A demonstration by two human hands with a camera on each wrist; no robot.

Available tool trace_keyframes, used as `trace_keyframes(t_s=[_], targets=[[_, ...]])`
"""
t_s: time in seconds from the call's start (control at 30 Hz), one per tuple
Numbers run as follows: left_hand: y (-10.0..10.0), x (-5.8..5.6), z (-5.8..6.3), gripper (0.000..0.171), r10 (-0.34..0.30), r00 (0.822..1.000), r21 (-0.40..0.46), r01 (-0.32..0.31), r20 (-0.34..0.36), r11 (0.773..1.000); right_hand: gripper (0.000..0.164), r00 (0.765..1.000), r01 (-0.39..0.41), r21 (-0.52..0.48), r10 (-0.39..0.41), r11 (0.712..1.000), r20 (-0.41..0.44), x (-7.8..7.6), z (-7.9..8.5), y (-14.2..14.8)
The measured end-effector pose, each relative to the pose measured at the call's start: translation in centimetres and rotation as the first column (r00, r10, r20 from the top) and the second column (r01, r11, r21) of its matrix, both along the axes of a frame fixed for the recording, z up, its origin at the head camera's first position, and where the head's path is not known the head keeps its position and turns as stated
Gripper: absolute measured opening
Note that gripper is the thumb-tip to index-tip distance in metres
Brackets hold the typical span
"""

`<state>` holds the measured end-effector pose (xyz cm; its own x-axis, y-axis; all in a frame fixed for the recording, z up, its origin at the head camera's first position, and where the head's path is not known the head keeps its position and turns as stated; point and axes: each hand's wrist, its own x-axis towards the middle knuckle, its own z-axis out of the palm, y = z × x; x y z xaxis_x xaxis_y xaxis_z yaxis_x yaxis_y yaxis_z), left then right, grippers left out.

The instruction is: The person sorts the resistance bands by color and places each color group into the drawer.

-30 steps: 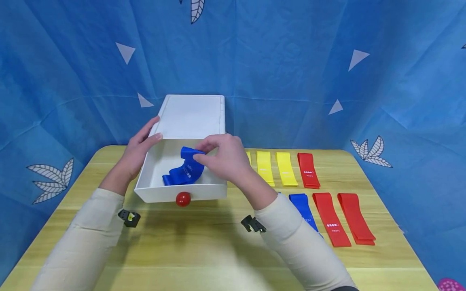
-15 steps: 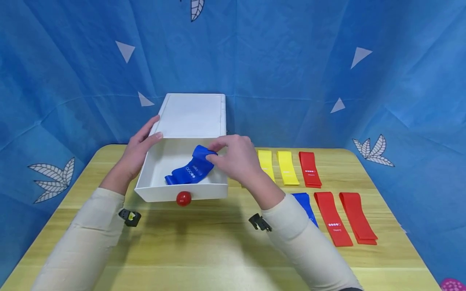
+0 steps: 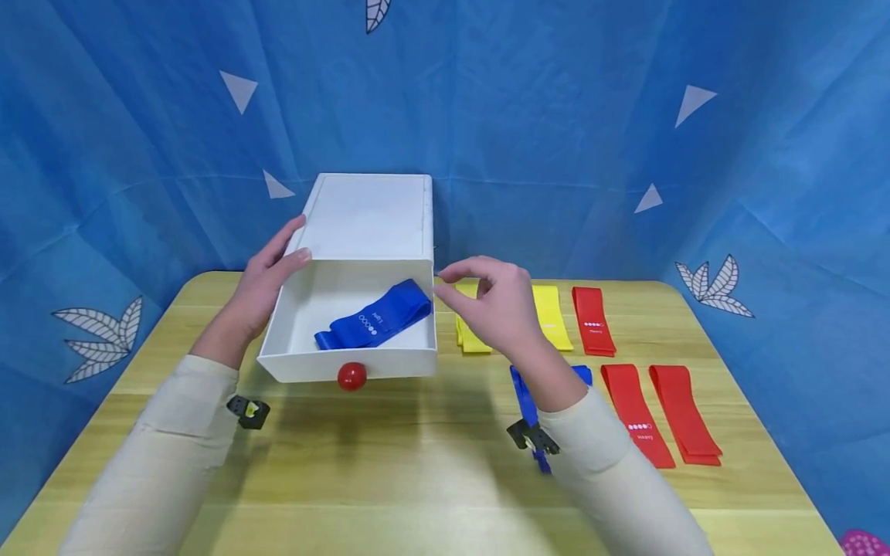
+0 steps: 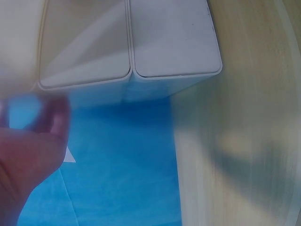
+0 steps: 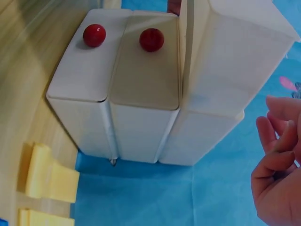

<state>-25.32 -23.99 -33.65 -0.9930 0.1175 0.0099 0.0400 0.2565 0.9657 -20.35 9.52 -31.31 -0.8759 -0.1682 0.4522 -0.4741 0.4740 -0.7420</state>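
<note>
Right hand (image 3: 504, 305): thumb and forefinger apart, nothing pinched, just right of the drawer (image 3: 299, 369). Left hand (image 3: 263, 287) spread against left side of cabinet (image 3: 368, 216). Blue band (image 3: 382, 315) lies in drawer, rightward. Step looks like stowing blues; next probably calls for pinching second blue band (image 3: 524, 395), near right.

- Desk (image 3: 389, 471): light wood-grain top, rounded far corners.
- Drawer unit (image 3: 371, 216): white, standing toward far edge, left of centre.
- Yellow bands (image 3: 554, 320): right of unit, partly obscured.
- Red bands (image 3: 684, 413): one rear, two front.
- Blue bands (image 3: 521, 392): nearer than yellow, partly obscured.
</note>
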Motion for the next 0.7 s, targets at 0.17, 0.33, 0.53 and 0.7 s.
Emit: trace_keyframes(t_s=[0.17,0.33,0.53,0.7], targets=[[-0.1,0.0,0.0,0.066,-0.001,1.0,0.0,0.001,-0.002,1.0,0.016,0.999,-0.004,-0.072,0.006,0.997,0.032,0.3,-0.9,1.6],[-0.1,0.0,-0.1,0.066,-0.002,1.0,0.005,0.002,0.003,1.0,0.019,0.995,0.053,-0.065,-0.047,0.996,0.09,0.5,-2.1,3.3],[-0.2,0.0,-0.2,0.066,-0.003,1.0,-0.004,0.003,-0.003,1.0,0.023,0.982,0.108,-0.047,-0.099,0.993,0.159,0.6,-3.8,5.3],[-0.2,-0.1,-0.2,0.066,-0.003,1.0,-0.001,0.003,-0.001,1.0,0.024,0.972,0.121,-0.018,-0.115,0.992,0.205,0.7,-5.1,6.9]])
